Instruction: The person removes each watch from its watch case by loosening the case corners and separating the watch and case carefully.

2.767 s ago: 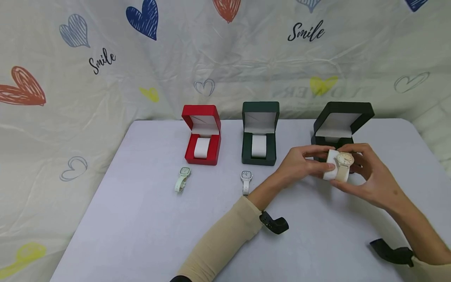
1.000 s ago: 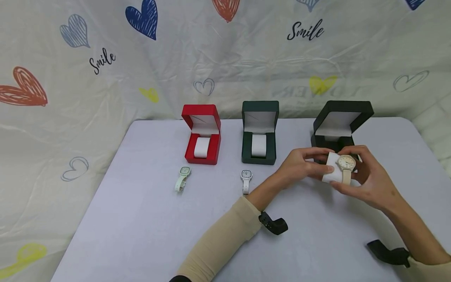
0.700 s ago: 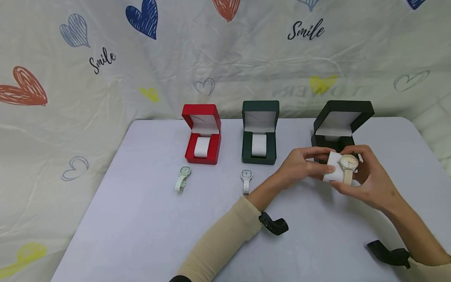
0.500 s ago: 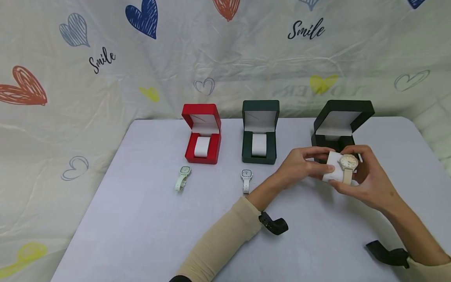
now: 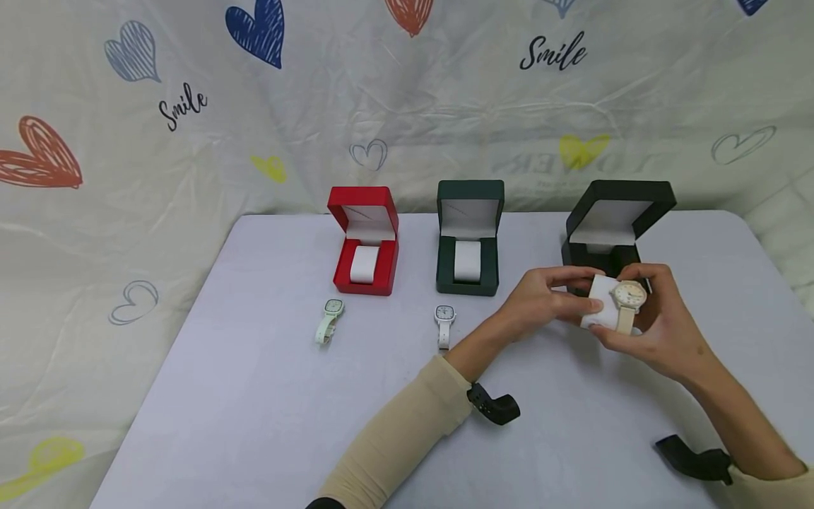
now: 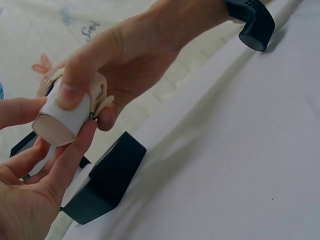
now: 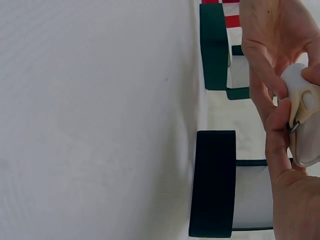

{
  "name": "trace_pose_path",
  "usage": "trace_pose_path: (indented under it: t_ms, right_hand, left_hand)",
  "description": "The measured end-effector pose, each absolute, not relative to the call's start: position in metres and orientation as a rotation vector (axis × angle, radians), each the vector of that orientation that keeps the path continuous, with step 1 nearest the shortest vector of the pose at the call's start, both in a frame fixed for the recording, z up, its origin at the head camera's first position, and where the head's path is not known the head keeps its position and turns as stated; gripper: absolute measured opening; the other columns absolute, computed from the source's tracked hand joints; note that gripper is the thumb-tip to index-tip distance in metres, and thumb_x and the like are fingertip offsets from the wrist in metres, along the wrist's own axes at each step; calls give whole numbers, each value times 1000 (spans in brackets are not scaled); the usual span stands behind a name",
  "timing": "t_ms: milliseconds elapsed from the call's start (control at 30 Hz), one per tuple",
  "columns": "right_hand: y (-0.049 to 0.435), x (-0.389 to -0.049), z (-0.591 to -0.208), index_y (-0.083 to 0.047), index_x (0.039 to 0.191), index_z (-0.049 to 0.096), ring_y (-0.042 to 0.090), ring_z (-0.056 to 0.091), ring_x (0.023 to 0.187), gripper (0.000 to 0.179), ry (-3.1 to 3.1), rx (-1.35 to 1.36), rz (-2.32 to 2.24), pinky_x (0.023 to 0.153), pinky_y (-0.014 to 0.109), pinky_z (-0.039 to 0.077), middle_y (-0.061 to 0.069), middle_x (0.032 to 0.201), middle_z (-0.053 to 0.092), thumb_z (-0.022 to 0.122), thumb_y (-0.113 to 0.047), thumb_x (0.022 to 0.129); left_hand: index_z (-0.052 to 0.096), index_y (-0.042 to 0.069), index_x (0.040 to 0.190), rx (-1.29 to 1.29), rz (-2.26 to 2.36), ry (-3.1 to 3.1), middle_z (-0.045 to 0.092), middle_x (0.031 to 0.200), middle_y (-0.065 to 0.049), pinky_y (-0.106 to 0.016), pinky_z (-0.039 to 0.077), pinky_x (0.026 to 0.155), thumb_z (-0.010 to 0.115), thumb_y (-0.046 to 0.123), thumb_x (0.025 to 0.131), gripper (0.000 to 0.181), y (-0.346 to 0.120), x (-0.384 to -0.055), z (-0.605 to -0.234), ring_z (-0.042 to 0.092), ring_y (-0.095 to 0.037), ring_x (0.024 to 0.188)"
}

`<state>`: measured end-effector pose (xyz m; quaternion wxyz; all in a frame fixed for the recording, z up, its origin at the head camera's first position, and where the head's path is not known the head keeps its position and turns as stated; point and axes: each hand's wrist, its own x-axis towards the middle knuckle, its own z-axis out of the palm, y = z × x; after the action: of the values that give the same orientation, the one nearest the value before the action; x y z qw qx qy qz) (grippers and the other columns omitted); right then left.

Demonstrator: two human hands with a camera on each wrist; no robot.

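Observation:
A cream-strapped round watch point(image 5: 629, 294) sits around the right-hand part of a white watch cushion point(image 5: 600, 302), held up in front of the black box. My left hand point(image 5: 540, 293) pinches the cushion's left end between thumb and fingers. My right hand point(image 5: 668, 325) grips the watch and cushion from the right; in the left wrist view its thumb presses on the cushion point(image 6: 72, 117). The strap's metal buckle point(image 7: 293, 127) and loose strap end show on the underside, by the right fingers.
Behind the hands stands the open black box point(image 5: 620, 194). An open green box point(image 5: 470, 191) and an open red box point(image 5: 362, 198), each with a white cushion inside, are to its left. Before them lie a white watch point(image 5: 444, 326) and a pale green watch point(image 5: 329, 322).
The watch has shifted slightly right along the cushion, its dial tilting a little. My right hand has edged slightly left and down; my left hand stays almost still.

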<state>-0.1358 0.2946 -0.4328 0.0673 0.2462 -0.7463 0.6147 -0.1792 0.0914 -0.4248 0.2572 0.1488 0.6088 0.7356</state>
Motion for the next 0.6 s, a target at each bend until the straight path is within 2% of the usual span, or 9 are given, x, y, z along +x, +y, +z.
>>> trace_pose_path:
  t_ms: [233, 467, 600]
  right_hand:
    - [298, -137, -429, 10, 136, 37, 11, 61, 87, 85, -2192, 759, 1992, 69, 15, 56, 5, 134, 47, 70, 38, 62]
    - [306, -132, -423, 0, 153, 43, 8, 64, 110, 88, -2361, 698, 1956, 79, 14, 57, 4, 149, 44, 69, 32, 74]
    - [308, -131, -421, 2, 147, 46, 8, 67, 103, 84, -2312, 700, 2030, 77, 15, 60, 5, 143, 47, 67, 34, 73]
  left_hand:
    - [70, 9, 134, 427, 2037, 1630, 71, 106, 8, -29, 65, 75, 75, 3, 91, 43, 90, -180, -426, 70, -4, 84]
    - [68, 6, 136, 427, 2066, 1597, 70, 105, 6, -29, 65, 72, 75, 0, 91, 46, 86, -182, -427, 72, -6, 83]
    - [68, 8, 135, 457, 2049, 1611, 70, 106, 6, -30, 65, 73, 75, 1, 90, 46, 85, -183, -426, 71, -6, 83]
